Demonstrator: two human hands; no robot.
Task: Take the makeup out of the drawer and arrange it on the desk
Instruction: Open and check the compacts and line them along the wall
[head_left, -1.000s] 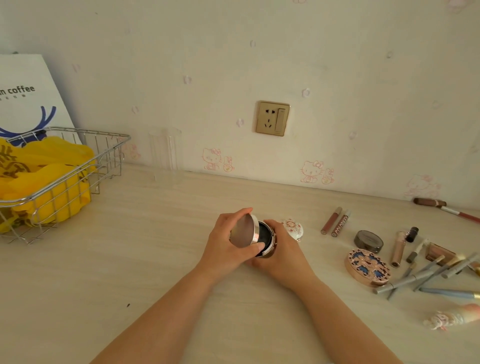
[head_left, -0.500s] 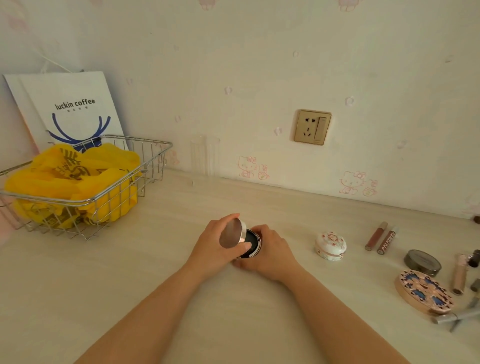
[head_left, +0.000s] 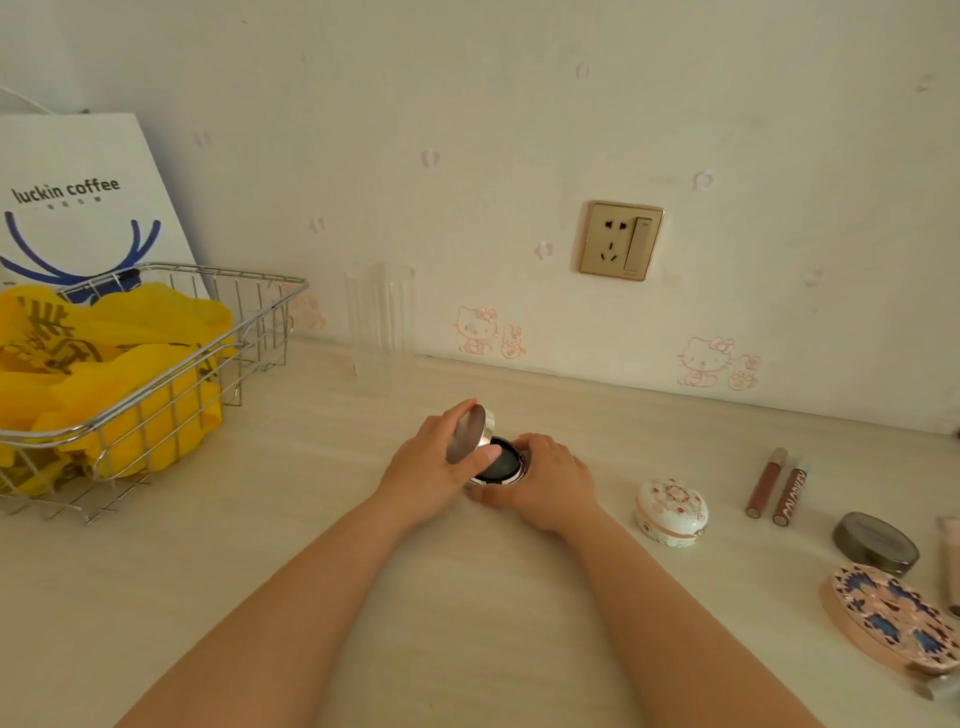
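A round silver compact (head_left: 501, 460) with a dark inside stands open on the desk's middle. My left hand (head_left: 431, 470) grips its raised lid (head_left: 466, 434), thumb on the lid's lower edge. My right hand (head_left: 545, 480) curls round the compact's base from the right. To the right lie a white floral case (head_left: 671, 512), two lip gloss tubes (head_left: 776, 486), a dark round tin (head_left: 875, 543) and a patterned pink and blue compact (head_left: 893, 618). The drawer is out of view.
A wire basket (head_left: 171, 374) with yellow bags sits at the left, a white coffee paper bag (head_left: 78, 202) behind it against the wall. A clear glass (head_left: 381, 312) stands by the wall. A wall socket (head_left: 621, 240) is above the desk.
The view has swung left, so the makeup at the right slid toward the frame's edge. Both hands keep holding the open compact, lid still raised.
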